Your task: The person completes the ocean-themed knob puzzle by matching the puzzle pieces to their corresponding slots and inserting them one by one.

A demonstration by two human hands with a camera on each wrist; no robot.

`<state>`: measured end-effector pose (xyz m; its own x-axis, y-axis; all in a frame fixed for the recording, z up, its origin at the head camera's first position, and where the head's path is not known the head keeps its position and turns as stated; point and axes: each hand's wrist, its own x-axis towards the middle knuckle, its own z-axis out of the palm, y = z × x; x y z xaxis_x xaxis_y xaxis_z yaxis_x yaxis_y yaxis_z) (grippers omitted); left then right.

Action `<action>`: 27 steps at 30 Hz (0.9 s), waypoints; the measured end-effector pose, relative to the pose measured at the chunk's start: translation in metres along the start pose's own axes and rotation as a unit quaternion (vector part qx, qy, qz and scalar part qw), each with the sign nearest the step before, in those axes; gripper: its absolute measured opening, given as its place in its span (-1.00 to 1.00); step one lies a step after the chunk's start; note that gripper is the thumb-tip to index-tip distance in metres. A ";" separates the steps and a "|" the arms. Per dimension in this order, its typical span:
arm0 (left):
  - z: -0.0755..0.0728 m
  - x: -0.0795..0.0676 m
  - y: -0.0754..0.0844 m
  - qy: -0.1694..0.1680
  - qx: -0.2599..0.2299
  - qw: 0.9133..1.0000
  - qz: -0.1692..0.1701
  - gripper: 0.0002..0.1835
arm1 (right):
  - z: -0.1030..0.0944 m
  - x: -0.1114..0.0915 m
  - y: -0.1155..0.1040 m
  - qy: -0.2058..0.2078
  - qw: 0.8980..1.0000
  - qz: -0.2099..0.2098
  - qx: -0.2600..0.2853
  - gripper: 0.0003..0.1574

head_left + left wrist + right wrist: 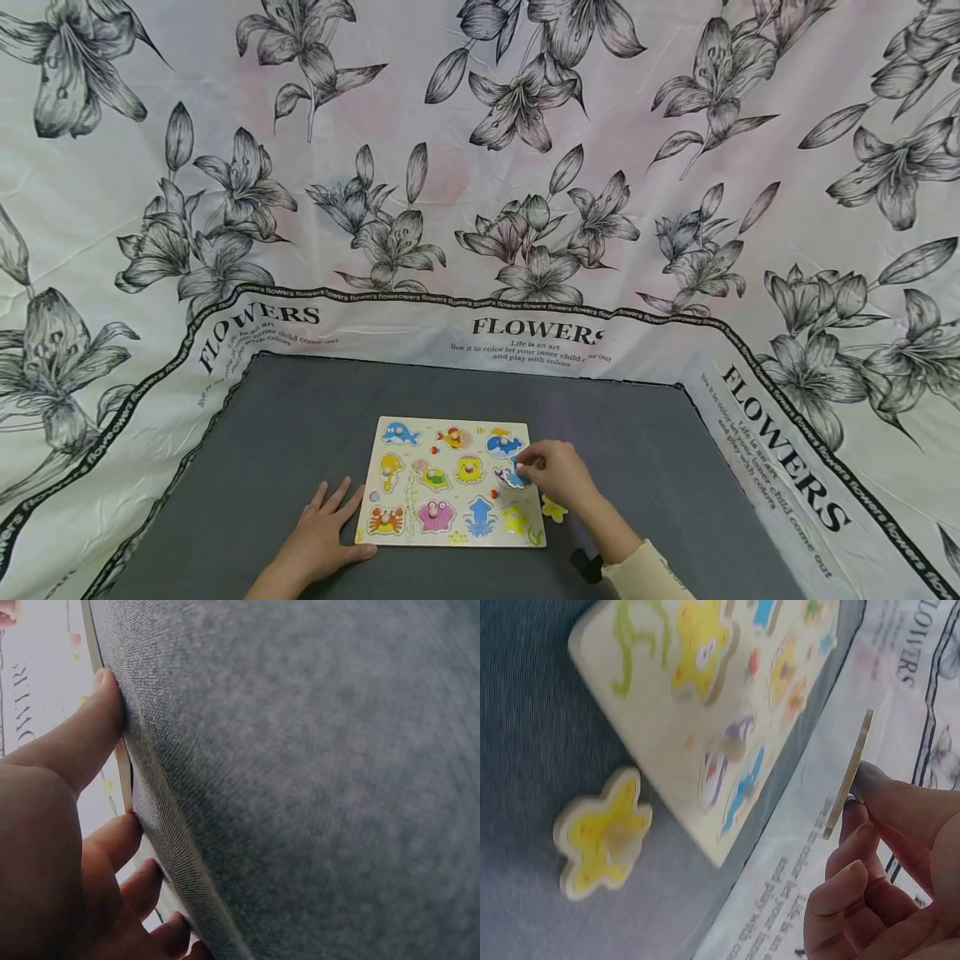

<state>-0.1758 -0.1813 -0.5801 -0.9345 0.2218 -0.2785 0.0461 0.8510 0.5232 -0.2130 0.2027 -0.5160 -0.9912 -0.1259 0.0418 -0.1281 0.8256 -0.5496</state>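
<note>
A wooden sea-animal puzzle board [412, 540] lies flat on the dark grey cloth. My left hand [321, 533] rests at its left side with fingers spread, the thumb [105, 712] touching the board's edge. Over the board's right side, my right hand [558, 475] pinches a thin wooden puzzle piece [849, 776] between thumb and fingers. The piece shows edge-on in the right wrist view, its picture hidden there. A yellow starfish piece [604, 836] with a round knob lies on the cloth beside the board's right edge. The starfish recess [701, 645] shows its printed picture.
Other pieces sit in the board, among them a crab [386, 521], a pink shell-like piece [436, 517] and an octopus [470, 469]. A white flower-printed sheet [525, 333] borders the grey cloth [315, 417] and rises behind it. A small black object [585, 565] shows beside the right sleeve.
</note>
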 end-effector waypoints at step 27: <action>0.006 -0.005 0.002 0.006 0.007 1.000 -0.003 0.16 | 0.045 -0.022 -0.022 -0.099 0.993 -0.066 0.000 -0.91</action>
<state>-0.1685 -0.1778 -0.5823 -0.9388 0.2111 -0.2721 0.0454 0.8591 0.5098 -0.1864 0.1621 -0.5426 -0.9392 -0.3396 -0.0517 -0.2569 0.7943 -0.5506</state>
